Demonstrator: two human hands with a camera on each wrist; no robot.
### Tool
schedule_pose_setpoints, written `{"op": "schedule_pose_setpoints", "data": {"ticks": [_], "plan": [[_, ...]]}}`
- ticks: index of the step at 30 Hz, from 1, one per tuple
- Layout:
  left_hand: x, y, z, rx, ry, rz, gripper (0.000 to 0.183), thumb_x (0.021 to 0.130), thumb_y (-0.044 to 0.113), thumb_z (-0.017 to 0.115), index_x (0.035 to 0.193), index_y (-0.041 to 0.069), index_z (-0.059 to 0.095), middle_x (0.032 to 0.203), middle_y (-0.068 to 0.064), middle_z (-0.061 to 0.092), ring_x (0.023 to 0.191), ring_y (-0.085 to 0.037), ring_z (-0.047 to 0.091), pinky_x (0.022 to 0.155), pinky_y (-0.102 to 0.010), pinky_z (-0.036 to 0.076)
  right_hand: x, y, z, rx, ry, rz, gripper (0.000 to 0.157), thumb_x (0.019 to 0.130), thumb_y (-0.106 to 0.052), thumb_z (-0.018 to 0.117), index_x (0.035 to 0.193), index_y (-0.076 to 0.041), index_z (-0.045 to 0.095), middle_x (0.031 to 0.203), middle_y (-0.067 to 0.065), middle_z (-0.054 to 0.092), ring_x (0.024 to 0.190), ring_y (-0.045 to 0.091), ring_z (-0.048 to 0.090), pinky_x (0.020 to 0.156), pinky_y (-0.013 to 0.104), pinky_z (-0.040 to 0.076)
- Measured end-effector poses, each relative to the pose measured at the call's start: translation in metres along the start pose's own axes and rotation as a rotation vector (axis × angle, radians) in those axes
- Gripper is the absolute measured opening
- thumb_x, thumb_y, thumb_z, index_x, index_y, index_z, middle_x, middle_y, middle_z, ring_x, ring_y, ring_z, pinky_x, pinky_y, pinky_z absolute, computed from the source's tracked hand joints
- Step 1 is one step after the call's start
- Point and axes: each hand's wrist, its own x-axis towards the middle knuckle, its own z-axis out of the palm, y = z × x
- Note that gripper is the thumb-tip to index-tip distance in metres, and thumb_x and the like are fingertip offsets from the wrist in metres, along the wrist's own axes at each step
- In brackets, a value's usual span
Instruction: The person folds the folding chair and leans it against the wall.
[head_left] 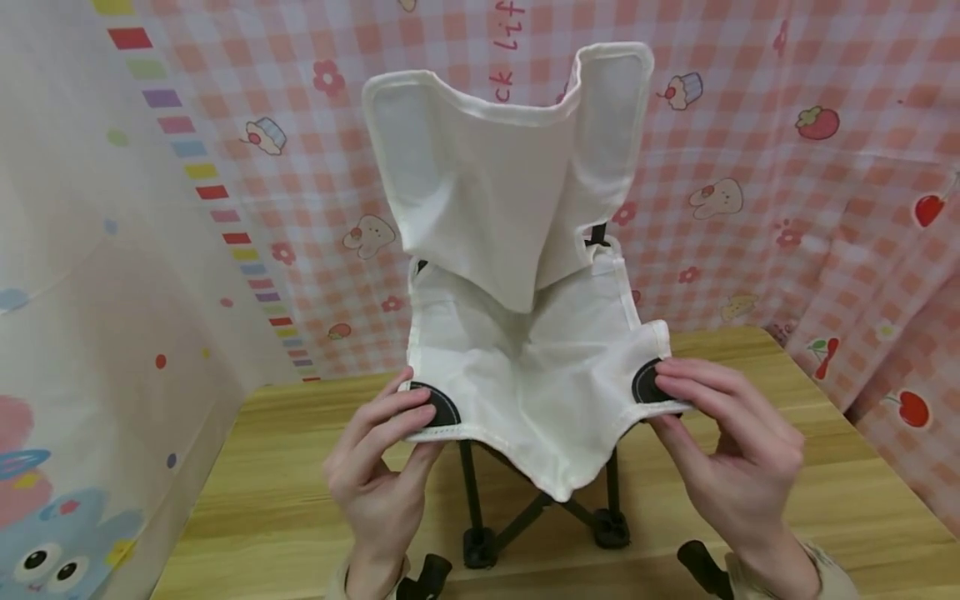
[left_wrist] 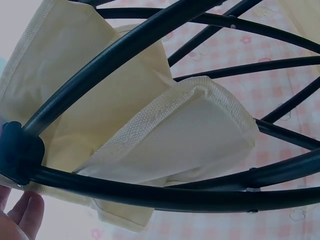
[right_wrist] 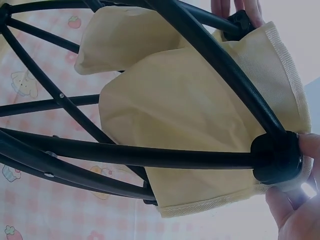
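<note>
Two bare hands are nearest the head camera, the left hand (head_left: 367, 496) and the right hand (head_left: 757, 467) each pinching a front corner of a fabric-seated chair (head_left: 517, 358), fingers laid over the top and thumb below. Behind everything hangs a printed cloth (head_left: 750, 71), pink gingham with strawberries, cupcakes and flowers, its surface rippled by soft folds. Below it spreads the bench (head_left: 262, 492), pale and streaked with wood grain. On this stands the chair, between the hands and reaching up beyond them. Its backrest (head_left: 495, 183) is thin white fabric, creased down to a blunt point in the middle, with two flat upright flaps at the top and a scooped edge between. White too, the seat (head_left: 480, 383) has a stitched border and sags at the front edge into a rounded dip. Underneath runs a frame (head_left: 471, 492) of dark round tubes, crossing and riveted together. Chunky dark joints (right_wrist: 277, 157) sit under the pinched corners, just beside the fingertips. Smallest are the black rounded patches (head_left: 444, 408) on those corners, partly covered by the fingers.
</note>
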Motion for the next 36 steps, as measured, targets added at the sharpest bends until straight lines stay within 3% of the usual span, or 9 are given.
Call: {"op": "schedule_pose_setpoints", "data": {"ticks": [19,30,36], "plan": [[0.012,0.000,0.024,-0.011,0.030,-0.006,0.024,0.089,0.014,0.083,0.089,-0.008,0.075,0.107,-0.004,0.080,0.118,-0.028,0.076,0.109,-0.047,0.061,0.005,0.007,0.026,0.057,0.023,-0.033,0.032,0.088,-0.002,0.083,0.089,0.026,0.068,0.107,0.018,0.080,0.108,0.022,0.077,0.096,0.021,0.063],[0.018,-0.004,0.037,0.029,0.013,-0.020,0.025,0.091,0.017,0.082,0.088,-0.007,0.075,0.103,-0.009,0.079,0.119,-0.027,0.075,0.109,-0.047,0.061,0.006,0.016,0.033,-0.054,-0.013,-0.043,0.035,0.092,-0.014,0.082,0.092,0.020,0.072,0.106,0.015,0.079,0.106,0.017,0.076,0.093,0.017,0.062],[0.018,-0.009,0.046,0.037,-0.005,-0.028,0.017,0.092,0.009,0.081,0.090,-0.006,0.075,0.099,-0.017,0.076,0.120,-0.026,0.075,0.111,-0.048,0.060,0.007,0.021,0.037,-0.100,-0.040,-0.051,0.036,0.094,-0.018,0.080,0.092,0.017,0.074,0.100,0.022,0.077,0.107,0.016,0.075,0.096,0.019,0.062]]}}
